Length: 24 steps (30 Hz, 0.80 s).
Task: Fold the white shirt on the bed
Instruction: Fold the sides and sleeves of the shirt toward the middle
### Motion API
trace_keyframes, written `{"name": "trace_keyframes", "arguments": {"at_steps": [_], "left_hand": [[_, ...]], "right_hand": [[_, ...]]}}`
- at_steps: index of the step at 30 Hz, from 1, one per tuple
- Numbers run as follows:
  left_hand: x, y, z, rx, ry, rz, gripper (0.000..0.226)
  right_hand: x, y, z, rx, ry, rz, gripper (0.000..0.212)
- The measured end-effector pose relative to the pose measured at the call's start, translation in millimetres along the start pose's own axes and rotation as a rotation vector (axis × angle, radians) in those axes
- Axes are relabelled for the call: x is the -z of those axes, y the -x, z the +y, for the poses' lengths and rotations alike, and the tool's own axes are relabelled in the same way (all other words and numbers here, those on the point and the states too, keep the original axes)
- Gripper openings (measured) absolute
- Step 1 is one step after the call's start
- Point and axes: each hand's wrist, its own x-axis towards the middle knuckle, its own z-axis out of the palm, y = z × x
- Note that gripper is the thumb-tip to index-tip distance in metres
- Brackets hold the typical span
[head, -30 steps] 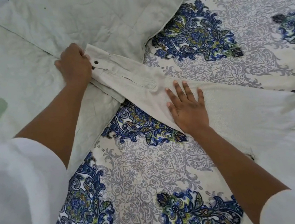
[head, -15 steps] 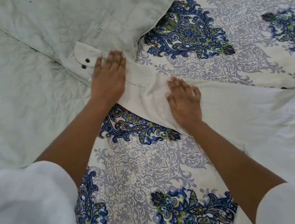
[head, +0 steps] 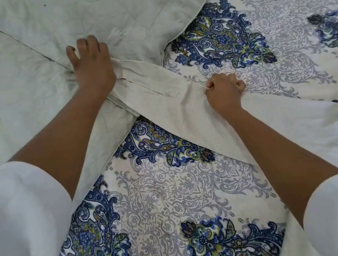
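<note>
The white shirt [head: 305, 132] lies on the bed at the right, and its long sleeve [head: 159, 90] stretches diagonally up to the left. My left hand [head: 92, 67] sits over the cuff end of the sleeve, hiding the cuff; the fingers curl down at the far side and grip it. My right hand [head: 225, 93] is closed in a fist about halfway along the sleeve, pinching the fabric at its far edge.
A pale green quilted cover [head: 107, 14] lies under the cuff end and fills the upper left. The blue floral bedsheet [head: 173, 201] covers the middle and right. My own white sleeves fill both lower corners.
My left hand went from lying flat on the mid-sleeve to the cuff end, where it curled. My right hand changed from pressing flat to a fist on the sleeve edge.
</note>
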Motion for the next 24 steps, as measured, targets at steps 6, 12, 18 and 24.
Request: {"name": "trace_keyframes", "arguments": {"at_steps": [6,12,18,24], "left_hand": [[-27,71,93,-0.384,0.208,-0.143,0.064],[-55,84,79,-0.285,0.066,-0.289,0.062],[-40,100,111,-0.492,0.219,-0.233,0.061],[-54,104,97,-0.274,0.213,-0.274,0.055]], "right_hand": [[-22,12,12,0.119,0.058,0.137,0.021],[-21,14,14,0.128,0.004,0.130,0.025],[-19,66,12,0.283,0.021,0.071,0.045],[-3,85,57,0.149,0.242,-0.089,0.048]]}}
